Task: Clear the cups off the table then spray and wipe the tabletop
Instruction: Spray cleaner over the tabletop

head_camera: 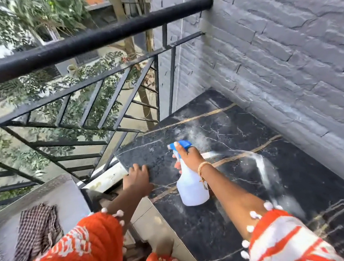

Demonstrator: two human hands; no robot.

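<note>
A black marble tabletop (240, 123) with gold and white veins fills the right half of the view. My right hand (187, 156) grips the neck of a white spray bottle (191, 189) with a blue nozzle, held above the marble and aimed away from me. A faint mist hangs over the tabletop beyond the nozzle. My left hand (137, 178) rests flat on the tabletop's left edge, fingers spread, holding nothing. No cups are visible on the tabletop.
A checked cloth (37, 227) lies on a grey metal surface (67, 194) at the lower left. A black iron railing (85, 43) runs along the far side, with trees beyond. A grey brick wall (285, 44) borders the tabletop on the right.
</note>
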